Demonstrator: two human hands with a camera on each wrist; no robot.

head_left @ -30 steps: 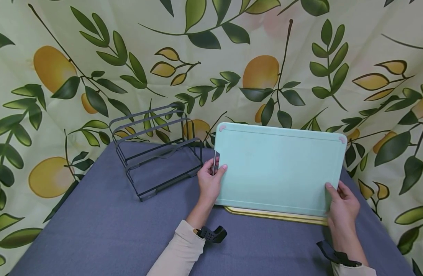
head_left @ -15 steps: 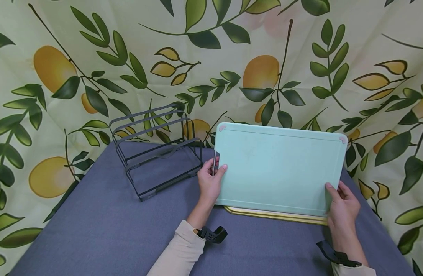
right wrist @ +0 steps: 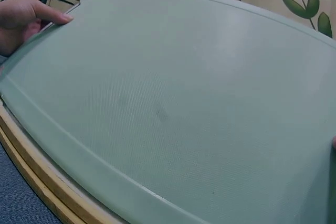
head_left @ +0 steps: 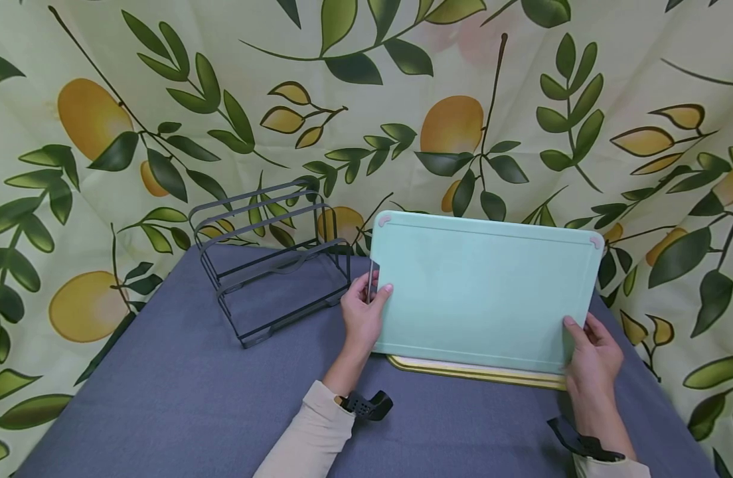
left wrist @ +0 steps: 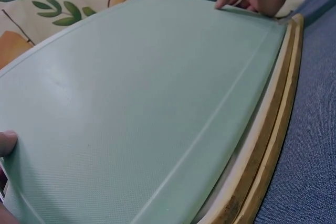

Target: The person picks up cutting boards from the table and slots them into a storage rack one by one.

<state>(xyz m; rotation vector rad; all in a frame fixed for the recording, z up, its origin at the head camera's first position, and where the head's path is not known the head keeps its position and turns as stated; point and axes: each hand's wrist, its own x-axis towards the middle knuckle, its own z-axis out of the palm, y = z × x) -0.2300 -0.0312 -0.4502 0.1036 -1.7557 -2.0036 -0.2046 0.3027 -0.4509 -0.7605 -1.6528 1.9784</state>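
Note:
A mint-green cutting board (head_left: pixel 486 292) with pink corners is held by both hands, its far edge tilted up. My left hand (head_left: pixel 363 315) grips the left short edge, thumb on the face. On the right short edge, my right hand (head_left: pixel 593 358) pinches the board near its lower corner. Beneath it lie wooden-edged boards (head_left: pixel 480 372), stacked, with only their near rims showing; in the left wrist view the wooden edges (left wrist: pixel 273 129) sit just under the green board (left wrist: pixel 131 93). The fingers behind the board are hidden.
A black wire rack (head_left: pixel 271 265) with several upright dividers stands left of the boards. Blue-grey cloth (head_left: pixel 163 398) covers the table. Behind it hangs a curtain (head_left: pixel 366 99) printed with leaves and fruit.

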